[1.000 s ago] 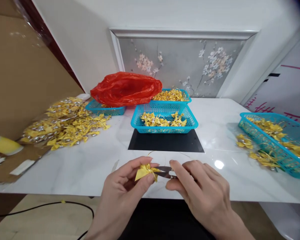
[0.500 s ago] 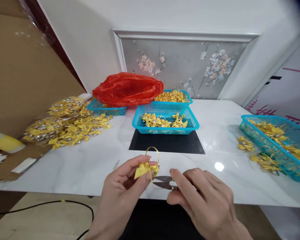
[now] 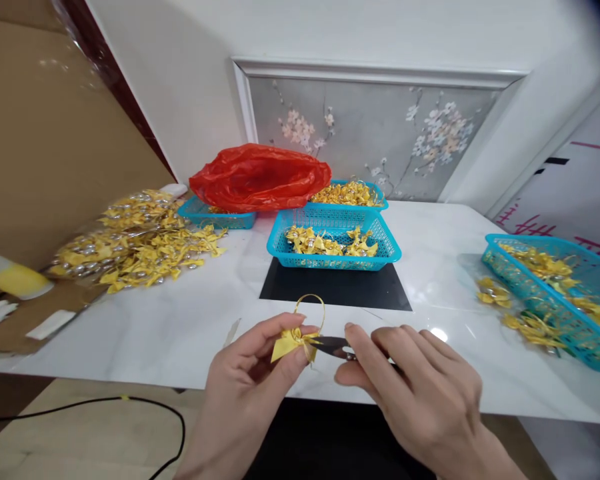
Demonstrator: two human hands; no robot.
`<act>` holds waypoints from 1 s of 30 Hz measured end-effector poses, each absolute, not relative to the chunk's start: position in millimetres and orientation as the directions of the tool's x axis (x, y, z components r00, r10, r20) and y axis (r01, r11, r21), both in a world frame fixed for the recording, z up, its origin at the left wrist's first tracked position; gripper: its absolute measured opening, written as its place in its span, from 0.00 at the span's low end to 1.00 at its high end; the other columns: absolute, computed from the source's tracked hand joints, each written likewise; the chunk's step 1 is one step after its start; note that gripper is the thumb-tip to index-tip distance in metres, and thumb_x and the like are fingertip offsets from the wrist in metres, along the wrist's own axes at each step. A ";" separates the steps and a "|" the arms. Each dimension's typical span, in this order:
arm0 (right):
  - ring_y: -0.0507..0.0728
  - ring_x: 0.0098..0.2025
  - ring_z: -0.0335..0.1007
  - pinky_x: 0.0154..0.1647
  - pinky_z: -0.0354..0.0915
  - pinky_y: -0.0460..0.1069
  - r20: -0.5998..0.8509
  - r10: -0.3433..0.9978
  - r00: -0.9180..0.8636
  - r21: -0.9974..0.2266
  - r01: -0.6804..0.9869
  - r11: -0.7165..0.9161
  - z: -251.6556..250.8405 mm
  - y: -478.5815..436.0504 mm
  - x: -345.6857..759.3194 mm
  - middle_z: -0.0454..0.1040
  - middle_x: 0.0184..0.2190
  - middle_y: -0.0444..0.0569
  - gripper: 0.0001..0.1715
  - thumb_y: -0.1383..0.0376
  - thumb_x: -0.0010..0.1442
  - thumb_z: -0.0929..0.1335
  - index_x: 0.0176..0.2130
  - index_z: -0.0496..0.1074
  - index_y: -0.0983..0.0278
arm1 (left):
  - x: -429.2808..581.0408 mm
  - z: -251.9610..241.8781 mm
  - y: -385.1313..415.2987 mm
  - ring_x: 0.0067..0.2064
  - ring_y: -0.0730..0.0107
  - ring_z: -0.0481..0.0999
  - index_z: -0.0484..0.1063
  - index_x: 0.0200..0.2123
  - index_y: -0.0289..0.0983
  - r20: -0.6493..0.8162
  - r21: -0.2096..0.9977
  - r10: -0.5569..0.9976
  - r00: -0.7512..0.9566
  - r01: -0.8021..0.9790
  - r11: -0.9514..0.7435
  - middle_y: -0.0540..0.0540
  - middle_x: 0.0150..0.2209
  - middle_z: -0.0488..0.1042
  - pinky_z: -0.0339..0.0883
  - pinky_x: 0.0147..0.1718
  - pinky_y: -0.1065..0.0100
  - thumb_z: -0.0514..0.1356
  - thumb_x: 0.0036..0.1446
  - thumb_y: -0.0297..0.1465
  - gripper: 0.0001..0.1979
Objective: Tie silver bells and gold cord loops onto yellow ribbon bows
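Between the thumb and fingers of my left hand (image 3: 253, 380) is a yellow ribbon bow (image 3: 287, 345), with a thin gold loop standing up from it. My right hand (image 3: 415, 387) grips small scissors (image 3: 333, 345), their handles mostly hidden by the fingers. The blades are closed together, and their tips touch the bow's right side at its knot. Both hands are above the front edge of the white marbled table (image 3: 180, 333).
A blue basket (image 3: 334, 262) with several yellow bows stands on a black mat (image 3: 300, 287). Behind it are more baskets and a red plastic bag (image 3: 260, 180). Bagged bows (image 3: 145, 247) lie at left. Another blue basket (image 3: 530, 280) holds bows at right, with loose bows beside it.
The scissor blades, apart and just right of the bow before, have closed with their tips at its knot. The trailing thread ends below the bow now look shorter. The view has shifted slightly.
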State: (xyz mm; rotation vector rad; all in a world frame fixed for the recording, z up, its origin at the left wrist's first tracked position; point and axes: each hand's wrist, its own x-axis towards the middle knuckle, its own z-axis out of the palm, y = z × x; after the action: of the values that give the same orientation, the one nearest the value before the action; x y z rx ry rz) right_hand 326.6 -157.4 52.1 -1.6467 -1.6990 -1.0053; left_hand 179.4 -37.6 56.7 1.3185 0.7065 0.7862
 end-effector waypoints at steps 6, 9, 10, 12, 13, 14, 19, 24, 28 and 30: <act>0.55 0.26 0.58 0.28 0.46 0.52 0.800 0.590 -0.111 0.142 0.990 -0.006 52.6 -155.0 326.5 0.68 0.23 0.47 0.15 0.61 0.69 0.66 0.45 0.74 0.72 | 178.7 59.2 -41.6 0.36 0.68 0.83 0.82 0.38 0.43 -0.025 0.995 0.836 0.549 -0.067 0.073 0.50 0.35 0.85 0.75 0.34 0.77 0.71 0.49 0.29 0.10; 0.54 0.25 0.57 0.27 0.45 0.52 0.801 0.589 -0.107 0.130 0.991 0.002 53.5 -153.1 325.8 0.67 0.22 0.46 0.15 0.61 0.69 0.67 0.44 0.74 0.72 | 177.1 56.8 -40.2 0.36 0.68 0.83 0.82 0.38 0.43 -0.007 0.996 0.823 0.568 -0.072 0.059 0.50 0.35 0.85 0.75 0.35 0.77 0.71 0.50 0.29 0.10; 0.54 0.25 0.57 0.27 0.45 0.52 0.802 0.588 -0.106 0.125 0.992 0.007 53.6 -152.6 325.6 0.67 0.22 0.45 0.14 0.61 0.69 0.67 0.44 0.74 0.71 | 176.5 55.6 -39.2 0.37 0.67 0.83 0.82 0.39 0.43 0.001 0.996 0.813 0.582 -0.069 0.049 0.50 0.36 0.86 0.75 0.35 0.76 0.70 0.50 0.30 0.11; 0.53 0.25 0.57 0.27 0.46 0.51 0.804 0.586 -0.103 0.112 0.993 0.021 53.2 -151.8 325.5 0.67 0.23 0.45 0.13 0.62 0.68 0.67 0.45 0.73 0.71 | 175.7 53.3 -37.3 0.37 0.67 0.83 0.82 0.40 0.44 0.005 0.997 0.800 0.601 -0.061 0.040 0.49 0.37 0.86 0.75 0.35 0.76 0.70 0.51 0.30 0.11; 0.53 0.25 0.57 0.27 0.46 0.51 0.803 0.587 -0.103 0.106 0.994 0.028 52.8 -151.5 325.4 0.67 0.23 0.45 0.12 0.63 0.68 0.67 0.45 0.73 0.71 | 175.6 52.3 -36.5 0.37 0.68 0.83 0.82 0.40 0.44 0.001 0.997 0.797 0.604 -0.060 0.043 0.50 0.37 0.86 0.75 0.36 0.77 0.70 0.52 0.30 0.11; 0.53 0.25 0.57 0.27 0.46 0.51 0.801 0.590 -0.103 0.102 0.994 0.035 52.4 -151.3 325.3 0.67 0.23 0.46 0.12 0.63 0.69 0.67 0.45 0.73 0.71 | 175.6 51.6 -36.0 0.37 0.68 0.83 0.82 0.40 0.44 -0.004 0.997 0.796 0.606 -0.059 0.050 0.50 0.37 0.86 0.75 0.36 0.77 0.70 0.52 0.30 0.10; 0.54 0.26 0.58 0.27 0.47 0.51 0.799 0.591 -0.106 0.092 0.994 0.054 50.2 -150.3 326.1 0.67 0.24 0.46 0.11 0.65 0.67 0.68 0.45 0.73 0.72 | 175.9 51.1 -36.8 0.36 0.70 0.83 0.82 0.40 0.45 -0.003 0.996 0.798 0.603 -0.073 0.059 0.51 0.36 0.86 0.75 0.35 0.79 0.70 0.52 0.29 0.11; 0.53 0.24 0.58 0.26 0.48 0.51 0.807 0.581 -0.107 0.097 0.994 0.050 48.1 -148.1 326.1 0.66 0.22 0.44 0.09 0.65 0.67 0.69 0.44 0.73 0.70 | 175.6 52.5 -38.0 0.37 0.70 0.83 0.82 0.40 0.45 0.004 0.998 0.796 0.606 -0.057 0.038 0.52 0.36 0.86 0.75 0.36 0.80 0.70 0.52 0.28 0.11; 0.53 0.26 0.62 0.28 0.55 0.50 0.843 0.534 -0.069 0.039 0.997 0.068 43.7 -150.1 324.8 0.70 0.24 0.47 0.10 0.64 0.69 0.67 0.43 0.72 0.70 | 176.2 52.3 -38.8 0.39 0.69 0.83 0.81 0.40 0.44 -0.007 0.998 0.799 0.601 -0.050 0.046 0.51 0.37 0.86 0.75 0.37 0.78 0.70 0.52 0.29 0.11; 0.53 0.28 0.66 0.31 0.59 0.49 0.869 0.493 0.037 -0.068 0.997 0.046 37.9 -153.7 330.0 0.72 0.28 0.49 0.13 0.63 0.72 0.63 0.45 0.72 0.69 | 176.9 51.8 -39.0 0.38 0.69 0.83 0.81 0.40 0.43 -0.028 0.997 0.803 0.596 -0.038 0.063 0.51 0.36 0.86 0.75 0.37 0.77 0.70 0.51 0.30 0.11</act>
State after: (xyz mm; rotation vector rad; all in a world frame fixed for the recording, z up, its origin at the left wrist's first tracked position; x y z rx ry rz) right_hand 330.0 -153.7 37.9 -1.5502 -1.5592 -0.8331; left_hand 176.9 -39.0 51.8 1.3714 0.7154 0.7248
